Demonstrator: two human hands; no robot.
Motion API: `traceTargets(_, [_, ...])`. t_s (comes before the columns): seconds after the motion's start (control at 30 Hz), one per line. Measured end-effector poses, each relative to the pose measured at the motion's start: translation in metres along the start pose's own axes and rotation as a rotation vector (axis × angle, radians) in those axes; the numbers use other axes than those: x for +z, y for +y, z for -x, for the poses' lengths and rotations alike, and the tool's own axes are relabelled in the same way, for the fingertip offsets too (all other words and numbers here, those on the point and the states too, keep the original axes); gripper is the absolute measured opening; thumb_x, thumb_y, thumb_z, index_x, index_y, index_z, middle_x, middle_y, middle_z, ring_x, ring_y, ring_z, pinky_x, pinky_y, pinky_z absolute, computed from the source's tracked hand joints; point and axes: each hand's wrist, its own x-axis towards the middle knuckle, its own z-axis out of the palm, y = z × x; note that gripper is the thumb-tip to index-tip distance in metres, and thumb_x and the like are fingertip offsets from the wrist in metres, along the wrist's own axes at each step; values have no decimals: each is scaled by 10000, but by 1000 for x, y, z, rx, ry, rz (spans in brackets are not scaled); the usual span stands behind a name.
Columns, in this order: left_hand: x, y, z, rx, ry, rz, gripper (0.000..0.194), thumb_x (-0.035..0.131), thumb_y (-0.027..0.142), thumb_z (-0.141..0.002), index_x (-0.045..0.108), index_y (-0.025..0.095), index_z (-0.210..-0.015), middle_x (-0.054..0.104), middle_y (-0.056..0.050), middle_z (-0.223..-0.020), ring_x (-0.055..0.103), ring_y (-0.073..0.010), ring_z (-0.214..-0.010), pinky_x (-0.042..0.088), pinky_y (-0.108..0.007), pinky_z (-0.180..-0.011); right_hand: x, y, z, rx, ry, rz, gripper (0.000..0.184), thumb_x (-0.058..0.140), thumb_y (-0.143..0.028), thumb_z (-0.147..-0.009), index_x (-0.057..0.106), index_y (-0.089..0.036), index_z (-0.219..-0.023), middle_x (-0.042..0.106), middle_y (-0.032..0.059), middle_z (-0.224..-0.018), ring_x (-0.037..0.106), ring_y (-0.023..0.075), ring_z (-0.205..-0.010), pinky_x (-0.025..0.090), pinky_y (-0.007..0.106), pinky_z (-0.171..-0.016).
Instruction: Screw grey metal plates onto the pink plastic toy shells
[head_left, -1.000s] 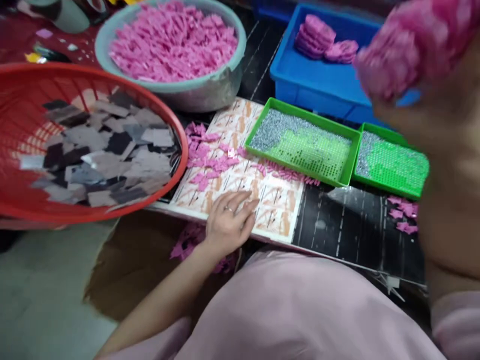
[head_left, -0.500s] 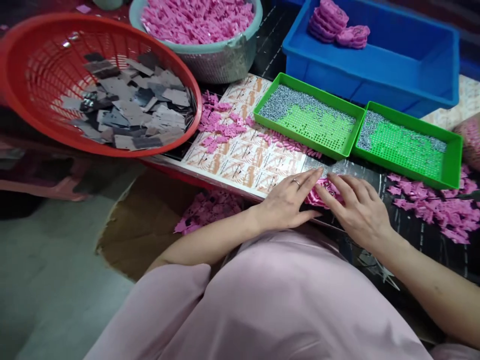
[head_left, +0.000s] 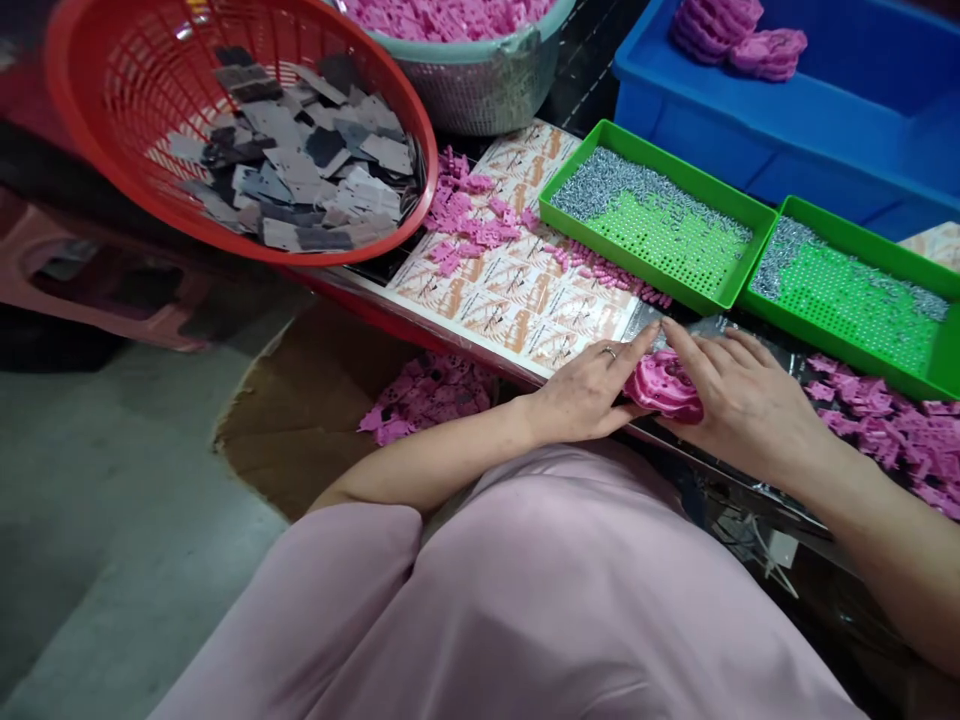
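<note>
Your left hand (head_left: 577, 400) and right hand (head_left: 750, 410) hug a pink stack (head_left: 664, 385) at the table edge (head_left: 487, 335), fingers closed on its sides. Two pink piles (head_left: 769, 54) in the blue bin (head_left: 675, 125) look done; many loose pink pieces (head_left: 881, 425) are left.

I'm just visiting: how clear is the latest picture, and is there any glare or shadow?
In the head view, the left hand, right hand and pink stack look fairly sharp; in that same head view, the red basket shows a small bright glint inside, and the lower right corner is in deep shadow.
</note>
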Motion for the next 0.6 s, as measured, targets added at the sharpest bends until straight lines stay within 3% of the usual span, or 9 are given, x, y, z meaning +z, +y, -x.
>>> traceTargets(0.17, [-1,0,-1,-9,-17,-27,931,570,321,-884,-92,121,-1508,550,-181,-1243,560,-273,-1086,454,-446,-972,-1,9,0,2,-34,-4,695,510,-462,-852,310,-145,-1438,607,152,-1099,604,297,-965,528,393,-747])
traceTargets(0.3, [0,1,-2,-3,-7,-56,913,545,304,-888,-96,102,-1505,579,-167,-1177,564,-261,-1039,452,-436,-959,0,9,-4,-19,-57,-66,618,539,-520,-829,429,-182,-1334,584,132,-1157,594,282,-1001,529,375,-753])
traceTargets(0.43, [0,2,-2,0,-17,-92,914,538,342,-895,-100,107,-1505,598,-140,-1129,563,-261,-1029,442,-435,-962,3,10,-7,-26,-70,-104,515,528,-487,-842,485,-189,-1260,610,122,-1044,618,271,-916,521,368,-659])
traceTargets(0.6, [0,3,-3,-24,-30,-143,881,527,367,-916,-79,119,-1505,601,-112,-1059,565,-248,-956,450,-418,-920,-6,34,-1,-29,-15,-316,525,600,-446,-790,501,-192,-1238,627,88,-1026,633,223,-868,544,355,-735])
